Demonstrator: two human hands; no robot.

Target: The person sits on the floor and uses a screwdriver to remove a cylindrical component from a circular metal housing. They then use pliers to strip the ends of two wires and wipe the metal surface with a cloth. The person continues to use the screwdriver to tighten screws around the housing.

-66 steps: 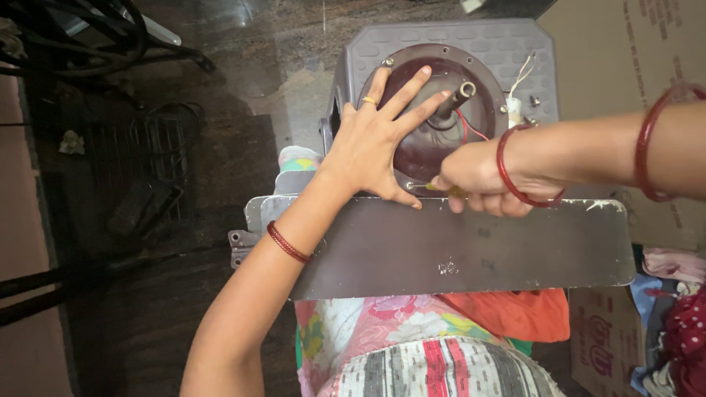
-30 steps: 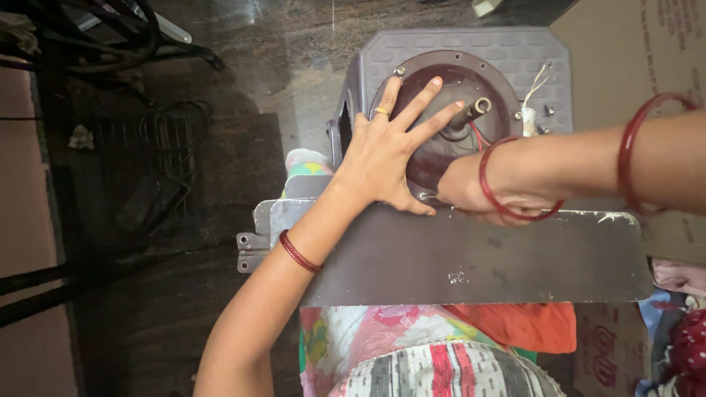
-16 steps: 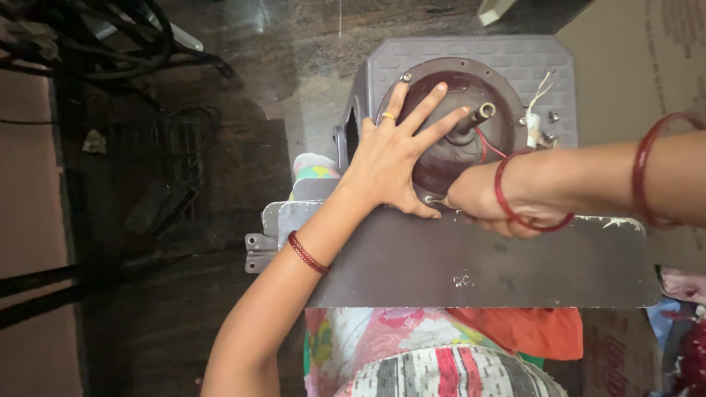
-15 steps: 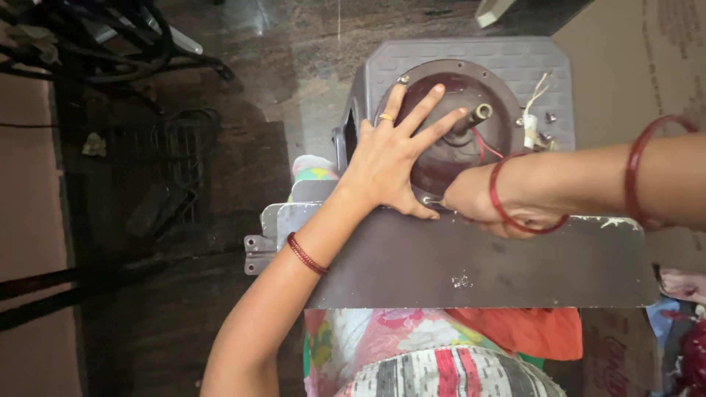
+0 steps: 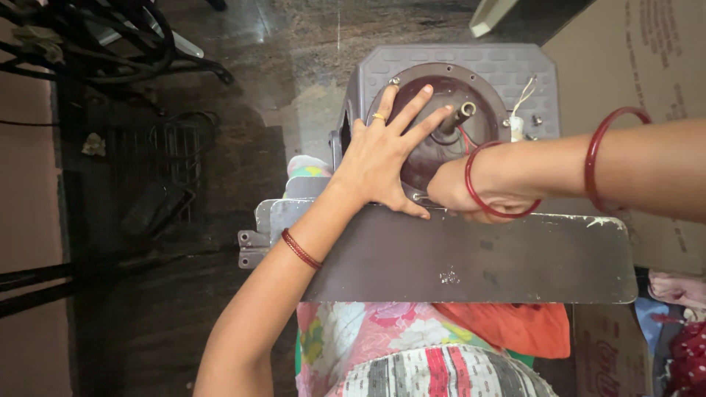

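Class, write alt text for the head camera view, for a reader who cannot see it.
A person's left hand lies spread on a round dark-red motor housing set on a grey plastic stool. The right hand reaches beneath it at a long metal blade's edge.

The round motor housing [image 5: 441, 117] sits on the plastic stool [image 5: 515, 70]; the flat blade [image 5: 471, 257] lies before it; a cardboard box [image 5: 632, 59] stands right.
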